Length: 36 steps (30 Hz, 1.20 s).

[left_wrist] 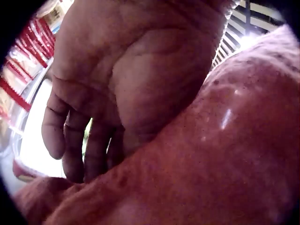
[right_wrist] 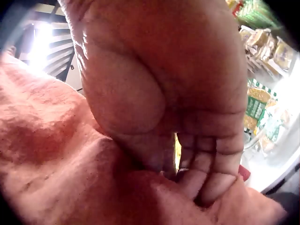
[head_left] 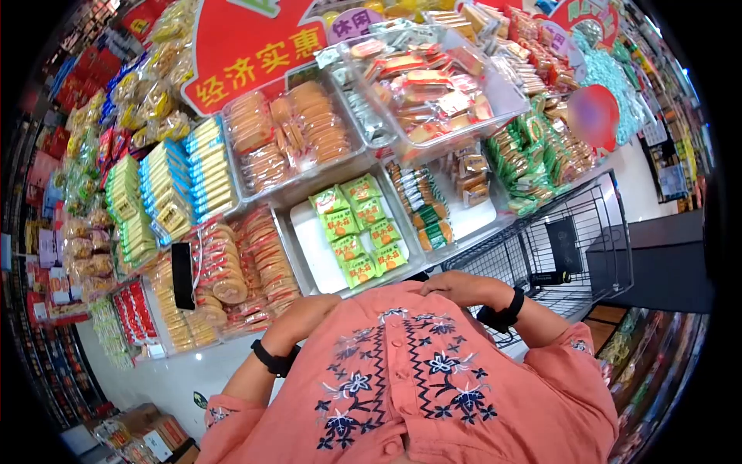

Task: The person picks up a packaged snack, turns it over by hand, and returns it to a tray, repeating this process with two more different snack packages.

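Both hands (head_left: pixel 308 315) (head_left: pixel 461 288) rest against the torso (head_left: pixel 399 356) — arms (head_left: pixel 542 319) bent.

Easy enough to reach down onto the square green plastic packets (head_left: pixel 358 232), but kinda hemmed in by the clear rectangular plastic tub (head_left: pixel 506 99) beyond and black wire-mesh cart (head_left: pixel 560 240) to the right.

Matt cloth shirt (head_left: pixel 402 371), glossy packets (head_left: pixel 340 224)

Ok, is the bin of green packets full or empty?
Neither; the bin is partly filled: green packets in two columns, bare white beside them.
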Each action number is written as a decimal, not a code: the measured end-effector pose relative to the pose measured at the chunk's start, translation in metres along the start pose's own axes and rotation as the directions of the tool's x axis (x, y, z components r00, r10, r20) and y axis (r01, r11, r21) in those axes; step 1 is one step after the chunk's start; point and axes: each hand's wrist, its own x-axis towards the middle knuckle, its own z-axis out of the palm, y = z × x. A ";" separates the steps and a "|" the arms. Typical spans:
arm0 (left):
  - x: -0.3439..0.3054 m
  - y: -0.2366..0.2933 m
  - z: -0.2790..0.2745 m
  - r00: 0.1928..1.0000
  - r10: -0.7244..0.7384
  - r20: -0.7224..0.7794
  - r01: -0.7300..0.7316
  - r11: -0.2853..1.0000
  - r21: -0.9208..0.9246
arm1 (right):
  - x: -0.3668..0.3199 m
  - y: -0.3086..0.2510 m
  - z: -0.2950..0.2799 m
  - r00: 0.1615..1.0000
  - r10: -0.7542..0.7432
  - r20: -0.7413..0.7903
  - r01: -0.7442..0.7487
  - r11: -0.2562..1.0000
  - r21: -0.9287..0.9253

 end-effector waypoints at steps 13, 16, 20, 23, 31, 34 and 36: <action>0.019 0.030 -0.048 0.941 -0.006 -0.339 -0.031 0.994 -0.106 | -0.005 -0.065 -0.075 0.926 -0.159 -0.342 0.180 0.983 0.030; 0.021 0.029 -0.074 0.885 -0.124 -0.448 -0.091 0.899 -0.428 | -0.034 -0.113 -0.135 0.783 -0.161 -0.601 0.238 0.970 0.050; 0.034 0.046 -0.102 0.799 -0.052 -0.599 -0.236 0.889 -0.393 | -0.055 -0.153 -0.208 0.570 -0.202 -0.796 0.131 0.979 -0.154; 0.049 0.062 -0.108 0.784 -0.013 -0.621 -0.296 0.872 -0.391 | -0.049 -0.159 -0.262 0.508 -0.232 -0.830 0.021 0.966 -0.257; 0.067 0.063 -0.093 0.820 0.029 -0.571 -0.297 0.875 -0.382 | -0.004 -0.071 -0.379 0.419 -0.247 -0.874 -0.309 0.866 -0.393; 0.063 0.049 -0.088 0.821 -0.008 -0.571 -0.276 0.870 -0.409 | 0.009 -0.063 -0.384 0.444 -0.096 -0.891 -0.321 0.912 -0.257; 0.059 0.044 -0.086 0.819 -0.034 -0.572 -0.264 0.863 -0.430 | 0.016 -0.058 -0.388 0.463 -0.042 -0.885 -0.382 0.892 -0.242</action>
